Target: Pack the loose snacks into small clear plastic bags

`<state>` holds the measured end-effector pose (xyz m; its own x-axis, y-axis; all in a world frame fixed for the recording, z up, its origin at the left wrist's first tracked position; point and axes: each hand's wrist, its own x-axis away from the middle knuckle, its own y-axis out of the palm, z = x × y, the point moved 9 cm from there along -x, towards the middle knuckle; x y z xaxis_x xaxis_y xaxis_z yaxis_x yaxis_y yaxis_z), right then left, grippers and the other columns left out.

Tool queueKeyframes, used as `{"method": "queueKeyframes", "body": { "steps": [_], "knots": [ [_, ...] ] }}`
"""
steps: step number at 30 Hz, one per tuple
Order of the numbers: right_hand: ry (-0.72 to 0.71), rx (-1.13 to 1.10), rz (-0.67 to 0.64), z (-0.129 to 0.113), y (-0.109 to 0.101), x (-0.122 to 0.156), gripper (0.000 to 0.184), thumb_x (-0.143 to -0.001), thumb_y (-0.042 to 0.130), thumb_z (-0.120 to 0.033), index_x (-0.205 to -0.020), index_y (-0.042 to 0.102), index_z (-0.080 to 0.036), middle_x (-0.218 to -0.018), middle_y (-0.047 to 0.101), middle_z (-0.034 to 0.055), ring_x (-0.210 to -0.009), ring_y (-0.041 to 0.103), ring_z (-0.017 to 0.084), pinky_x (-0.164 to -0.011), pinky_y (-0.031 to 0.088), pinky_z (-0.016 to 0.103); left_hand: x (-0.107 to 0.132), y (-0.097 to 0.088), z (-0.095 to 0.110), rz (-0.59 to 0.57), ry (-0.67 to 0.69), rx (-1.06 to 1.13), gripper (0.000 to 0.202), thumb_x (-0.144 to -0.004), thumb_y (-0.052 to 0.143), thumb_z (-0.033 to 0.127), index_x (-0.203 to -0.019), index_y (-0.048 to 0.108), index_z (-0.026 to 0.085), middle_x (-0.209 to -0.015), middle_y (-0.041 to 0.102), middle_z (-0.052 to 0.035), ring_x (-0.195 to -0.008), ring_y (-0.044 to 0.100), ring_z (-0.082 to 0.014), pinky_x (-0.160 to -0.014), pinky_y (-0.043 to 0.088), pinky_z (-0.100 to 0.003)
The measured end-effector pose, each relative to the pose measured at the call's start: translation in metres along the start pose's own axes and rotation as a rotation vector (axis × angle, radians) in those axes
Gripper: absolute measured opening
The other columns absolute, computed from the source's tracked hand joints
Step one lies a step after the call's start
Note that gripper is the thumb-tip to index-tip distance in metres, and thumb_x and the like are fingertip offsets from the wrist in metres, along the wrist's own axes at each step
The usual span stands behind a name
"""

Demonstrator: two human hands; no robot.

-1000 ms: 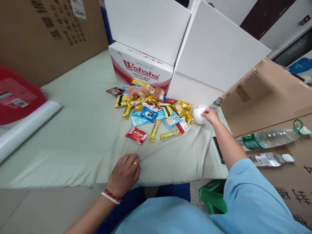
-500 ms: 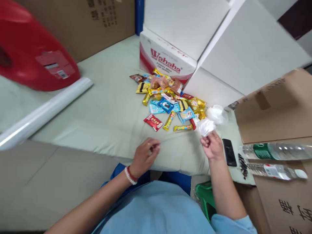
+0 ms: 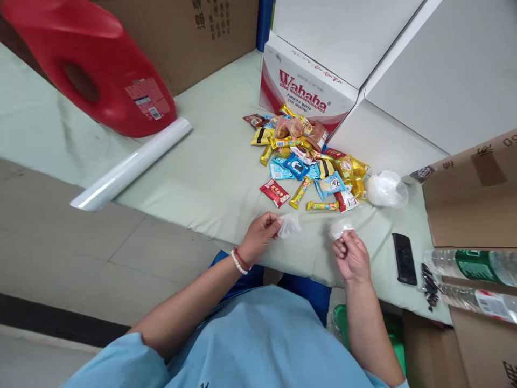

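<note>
My left hand (image 3: pixel 260 234) pinches one end of a thin clear plastic bag (image 3: pixel 289 226) above the pale green cloth (image 3: pixel 202 161). My right hand (image 3: pixel 350 253) pinches the bag's other crumpled end, about a hand's width to the right. Both hands hover at the near edge of the cloth. Just beyond them lies a pile of wrapped snacks (image 3: pixel 307 161), with a red packet (image 3: pixel 274 193) nearest my left hand. A bundle of clear plastic bags (image 3: pixel 386 188) sits to the right of the pile.
A red-and-white Wahaha carton (image 3: pixel 307 91) and white box flaps stand behind the snacks. A red plastic container (image 3: pixel 89 70) and a white roll (image 3: pixel 133 164) lie at the left. A black phone (image 3: pixel 404 257), water bottles (image 3: pixel 472 264) and brown cardboard (image 3: pixel 472 194) are at the right.
My right hand took a plastic bag from the bundle and drew it toward me. My left hand lifted off the cloth and took hold of the bag's other end. The view swung left.
</note>
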<state>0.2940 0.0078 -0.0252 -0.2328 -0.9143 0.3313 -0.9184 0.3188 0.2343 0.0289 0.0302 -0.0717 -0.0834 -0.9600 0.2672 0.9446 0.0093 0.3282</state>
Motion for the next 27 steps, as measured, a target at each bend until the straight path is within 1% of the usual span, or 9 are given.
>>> {"method": "queueKeyframes", "body": {
  "steps": [5,9,11,13,15,17,20,24,27],
  "knots": [
    [-0.459,0.185,0.227,-0.07,-0.026,-0.03,0.038,-0.073,0.085,-0.043,-0.083,0.056,-0.021,-0.066,0.051,-0.0075,-0.05,0.039,0.006,-0.045,0.032,0.018,0.001,-0.002,-0.002,0.01,-0.006,0.087,0.043,-0.079,0.076,0.057,-0.078,0.054,0.019,-0.066,0.057,0.0038,-0.061,0.05,-0.0104,-0.061,0.043,-0.025],
    [-0.455,0.52,0.167,-0.087,-0.005,-0.068,0.041,-0.076,0.081,-0.046,-0.104,0.064,-0.02,-0.083,0.063,-0.0015,-0.06,0.052,0.01,-0.053,0.044,0.024,0.002,-0.001,-0.004,-0.007,0.018,0.02,0.041,-0.084,0.072,0.057,-0.08,0.056,0.019,-0.069,0.058,0.0035,-0.063,0.052,-0.0112,-0.064,0.043,-0.026],
    [-0.413,0.551,0.064,-0.075,0.017,-0.068,0.048,-0.079,0.078,-0.049,-0.116,0.064,-0.022,-0.097,0.067,0.0023,-0.068,0.057,0.012,-0.057,0.048,0.025,0.004,0.003,-0.002,-0.055,0.051,-0.028,0.041,-0.086,0.069,0.058,-0.082,0.057,0.019,-0.07,0.059,0.003,-0.066,0.053,-0.0119,-0.066,0.044,-0.026],
    [-0.321,0.506,-0.142,-0.044,0.05,-0.055,0.051,-0.081,0.076,-0.052,-0.122,0.064,-0.024,-0.105,0.069,0.0043,-0.075,0.06,0.014,-0.06,0.05,0.025,0.008,0.009,0.0,-0.123,0.096,-0.087,0.042,-0.088,0.067,0.059,-0.084,0.058,0.018,-0.073,0.06,0.002,-0.069,0.054,-0.0126,-0.07,0.044,-0.027],
    [-0.16,0.47,-0.372,-0.001,0.083,-0.033,0.052,-0.076,0.082,-0.051,-0.118,0.067,-0.025,-0.097,0.071,0.0029,-0.075,0.061,0.015,-0.06,0.05,0.025,0.012,0.012,0.001,-0.168,0.136,-0.137,0.041,-0.089,0.067,0.059,-0.086,0.06,0.018,-0.076,0.06,0.0014,-0.072,0.054,-0.013,-0.071,0.044,-0.027],
    [-0.027,0.435,-0.463,0.034,0.098,-0.014,0.043,-0.072,0.085,-0.05,-0.101,0.071,-0.022,-0.079,0.068,-0.0006,-0.066,0.057,0.013,-0.058,0.045,0.024,0.014,0.011,0.001,-0.174,0.149,-0.16,0.041,-0.09,0.066,0.058,-0.088,0.06,0.018,-0.077,0.059,0.0012,-0.072,0.053,-0.0131,-0.07,0.043,-0.027],
    [0.061,0.288,-0.353,0.051,0.088,-0.009,0.04,-0.069,0.088,-0.051,-0.083,0.069,-0.019,-0.067,0.062,-0.0034,-0.058,0.051,0.01,-0.056,0.04,0.023,0.01,0.004,-0.004,-0.148,0.136,-0.153,0.039,-0.091,0.066,0.056,-0.088,0.06,0.018,-0.078,0.058,0.0013,-0.073,0.052,-0.013,-0.07,0.043,-0.026],
    [0.106,0.127,-0.206,0.046,0.06,-0.013,0.045,-0.06,0.094,-0.048,-0.084,0.068,-0.02,-0.067,0.058,-0.0057,-0.054,0.045,0.008,-0.049,0.036,0.02,0.002,-0.005,-0.01,-0.088,0.117,-0.082,0.033,-0.093,0.062,0.052,-0.09,0.057,0.019,-0.082,0.059,0.0,-0.076,0.055,-0.014,-0.074,0.047,-0.028],
    [0.094,0.174,-0.159,0.042,0.05,-0.009,0.045,-0.061,0.093,-0.05,-0.081,0.067,-0.02,-0.064,0.053,-0.0067,-0.051,0.04,0.007,-0.043,0.031,0.019,0.006,-0.001,0.003,-0.057,0.263,-0.187,0.04,-0.085,0.073,0.043,-0.114,0.059,0.02,-0.115,0.064,-0.009,-0.1,0.062,-0.0203,-0.087,0.052,-0.035]
  ]
}}
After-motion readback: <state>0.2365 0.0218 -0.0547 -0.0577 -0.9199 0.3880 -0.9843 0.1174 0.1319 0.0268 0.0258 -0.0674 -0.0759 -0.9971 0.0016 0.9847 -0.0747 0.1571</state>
